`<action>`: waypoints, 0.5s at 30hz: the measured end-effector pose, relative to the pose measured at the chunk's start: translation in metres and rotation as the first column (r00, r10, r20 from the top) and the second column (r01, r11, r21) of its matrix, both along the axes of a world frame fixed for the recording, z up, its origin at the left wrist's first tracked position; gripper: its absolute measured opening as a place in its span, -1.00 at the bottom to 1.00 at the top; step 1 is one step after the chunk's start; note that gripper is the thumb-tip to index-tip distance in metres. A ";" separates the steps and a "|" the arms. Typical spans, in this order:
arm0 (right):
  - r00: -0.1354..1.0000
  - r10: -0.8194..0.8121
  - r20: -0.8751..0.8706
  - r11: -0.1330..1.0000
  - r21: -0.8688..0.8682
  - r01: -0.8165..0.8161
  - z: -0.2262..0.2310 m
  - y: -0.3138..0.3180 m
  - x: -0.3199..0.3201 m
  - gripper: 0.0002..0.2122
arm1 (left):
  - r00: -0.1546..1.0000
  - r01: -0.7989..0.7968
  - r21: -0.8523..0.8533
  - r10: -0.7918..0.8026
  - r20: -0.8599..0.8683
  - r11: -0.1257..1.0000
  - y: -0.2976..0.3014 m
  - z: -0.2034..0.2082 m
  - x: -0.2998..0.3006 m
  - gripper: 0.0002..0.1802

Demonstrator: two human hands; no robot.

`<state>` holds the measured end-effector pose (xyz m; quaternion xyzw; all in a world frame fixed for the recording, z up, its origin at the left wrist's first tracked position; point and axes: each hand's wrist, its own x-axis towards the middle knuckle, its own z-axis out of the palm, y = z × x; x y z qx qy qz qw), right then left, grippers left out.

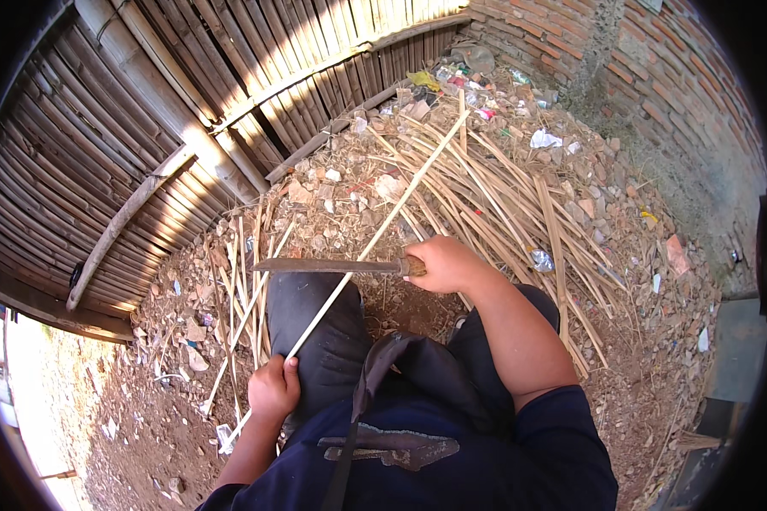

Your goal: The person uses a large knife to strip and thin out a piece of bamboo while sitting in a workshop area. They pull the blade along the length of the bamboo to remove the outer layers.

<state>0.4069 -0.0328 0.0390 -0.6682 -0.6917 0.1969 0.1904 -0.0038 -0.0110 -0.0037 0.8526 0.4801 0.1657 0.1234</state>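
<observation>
My left hand [274, 388] is closed round a long pale bamboo strip [389, 221] near its lower end. The strip slants over my left knee, up and away to the right. In my right hand [448, 265] is the wooden handle of a machete [332, 266], its blade pointing left across the strip above my left knee. Blade and strip cross in view; whether they touch I cannot tell. A large pile of split bamboo strips [486, 204] lies on the ground ahead and to the right. A smaller bunch of strips [239, 294] lies beside my left leg.
A bamboo slat wall [85, 170] stands at the far left, a brick wall [665, 94] at the right. Rubble and litter, including a white scrap [545, 139], cover the dirt ground [153, 434]. A grey panel [735, 349] is at the right edge.
</observation>
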 end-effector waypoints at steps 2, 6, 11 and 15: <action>1.000 0.000 -0.001 0.999 -0.039 0.000 0.006 0.000 -0.002 -0.73 | 1.000 -0.001 0.000 0.001 0.002 1.000 0.000 0.000 -0.001 -0.58; 0.997 -0.010 -0.076 1.000 -0.016 0.008 0.001 -0.001 0.012 -0.73 | 1.000 -0.004 -0.018 0.004 -0.005 1.000 -0.001 0.003 0.001 -0.59; 1.000 0.011 -0.029 1.000 -0.003 -0.011 0.006 -0.001 -0.005 -0.67 | 0.996 -0.056 0.001 0.056 -0.070 0.998 -0.004 0.003 0.003 -0.58; 0.988 0.038 0.147 0.998 -0.055 -0.031 0.012 0.001 -0.010 -0.69 | 0.997 -0.039 -0.014 0.038 -0.073 0.999 -0.003 0.004 0.001 -0.57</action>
